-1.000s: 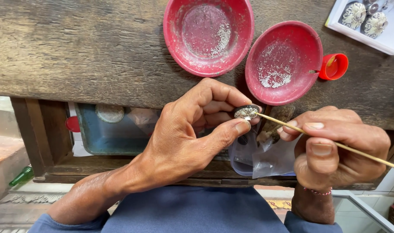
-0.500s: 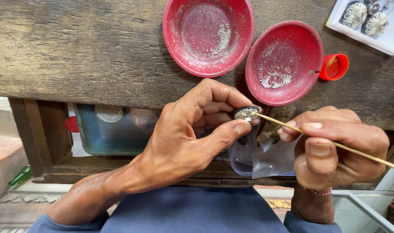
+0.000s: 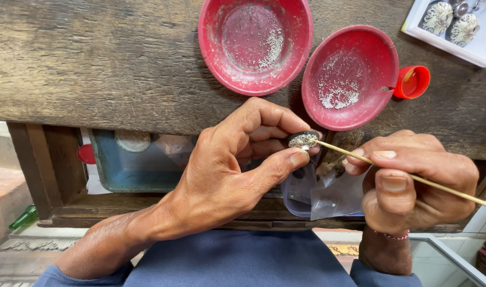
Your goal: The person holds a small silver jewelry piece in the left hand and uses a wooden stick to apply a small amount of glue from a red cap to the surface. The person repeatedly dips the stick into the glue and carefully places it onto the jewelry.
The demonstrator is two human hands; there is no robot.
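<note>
My left hand [image 3: 232, 170] pinches a small oval silver ornament [image 3: 303, 140] between thumb and fingertips, just below the edge of the worn wooden bench [image 3: 110, 58]. A thin wooden stick [image 3: 413, 177] is held in my right hand [image 3: 413, 183], and its tip touches the ornament's face. Two red bowls rest on the bench above: the larger one [image 3: 255, 42] and a smaller one [image 3: 351, 74], each holding tiny silver beads.
A small red cap [image 3: 413, 81] lies beside the smaller bowl. A white tray [image 3: 455, 24] with silver ornaments sits at the top right. Under the bench are a blue box [image 3: 131, 167] and a clear plastic bag [image 3: 323, 194]. A green bottle [image 3: 22, 218] lies at the lower left.
</note>
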